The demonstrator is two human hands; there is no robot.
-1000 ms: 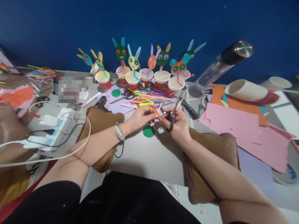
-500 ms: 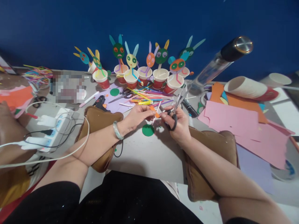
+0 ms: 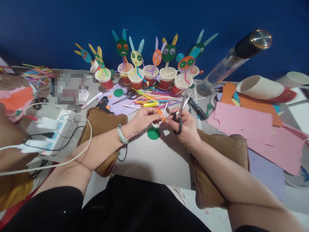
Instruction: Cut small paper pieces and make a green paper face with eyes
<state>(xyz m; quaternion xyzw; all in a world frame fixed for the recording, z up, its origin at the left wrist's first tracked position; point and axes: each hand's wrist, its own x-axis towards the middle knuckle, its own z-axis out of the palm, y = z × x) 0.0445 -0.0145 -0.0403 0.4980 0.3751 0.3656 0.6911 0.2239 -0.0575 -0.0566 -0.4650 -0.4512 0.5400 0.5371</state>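
Behind the grey table point(image 3: 140, 161) rose a blue wall point(image 3: 154, 16), the largest thing in the view. On the table, the left forearm lay over one brown cushion point(image 3: 106, 120) and the right forearm over another brown cushion point(image 3: 229, 151). Beyond the right one were spread pink sheets point(image 3: 243, 122), partly covering orange and purple paper. A clear bottle point(image 3: 231, 62) with a black cap was near the wall, and at the left was a white power strip point(image 3: 59, 129) with several plugs. Along the wall there was a group of paper cups point(image 3: 137, 80), from which paper faces point(image 3: 156, 58) with ears came out. Before the cups lay a loose heap of coloured sticks point(image 3: 156, 96). Close to the middle, the left hand point(image 3: 146, 119) pinched a small orange piece point(image 3: 159, 112) between its thumb and fingers. The right hand point(image 3: 187, 127) had its fingers around the black handles of the scissors point(image 3: 180, 117), whose blades pointed upward and away; its fingertips were at the lower end of the orange piece. Below the hands lay a green circle point(image 3: 154, 133). Some thin pale strips showed between the hands, but I cannot tell which hand held them, if any. The smallest of these things was the orange piece, located in front of the stick heap.
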